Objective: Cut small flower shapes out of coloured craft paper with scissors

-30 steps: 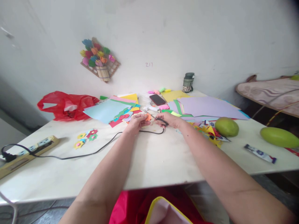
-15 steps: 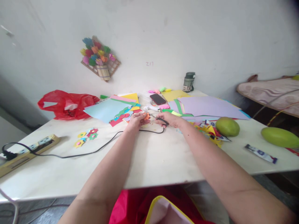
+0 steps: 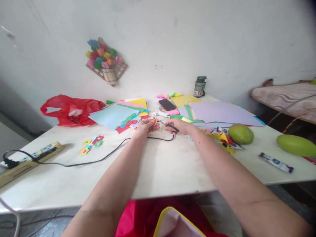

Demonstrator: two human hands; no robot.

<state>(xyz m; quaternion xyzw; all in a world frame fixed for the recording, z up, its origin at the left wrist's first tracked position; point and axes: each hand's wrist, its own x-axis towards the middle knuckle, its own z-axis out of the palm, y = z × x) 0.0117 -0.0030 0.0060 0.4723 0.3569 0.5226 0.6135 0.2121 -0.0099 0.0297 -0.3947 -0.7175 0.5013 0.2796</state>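
Between the fingers of my left hand [image 3: 146, 127] is a small piece of orange paper [image 3: 154, 122]. My right hand [image 3: 179, 126] is closed round the black handles of a pair of scissors [image 3: 161, 122], whose blades point left at the orange paper. Whether the blades touch the paper I cannot tell. Just left of my left hand lie cut scraps of red, green and blue paper [image 3: 128, 123]. Behind the scissors is a white glue gun [image 3: 161, 114], partly hidden; a black cord [image 3: 111, 156] runs under my hands.
Paper flowers [image 3: 92, 144] lie on the left, near a power strip [image 3: 32, 163]. A red plastic bag [image 3: 71, 112] sits behind them. Coloured sheets [image 3: 222, 113], a phone [image 3: 167, 104] and a bottle [image 3: 200, 86] stand farther back. Two green fruits [image 3: 241, 134] and a small tube [image 3: 276, 162] are right.
Almost nothing differs. Both hands hold the same place with the orange paper and the scissors; the view has shifted very slightly.
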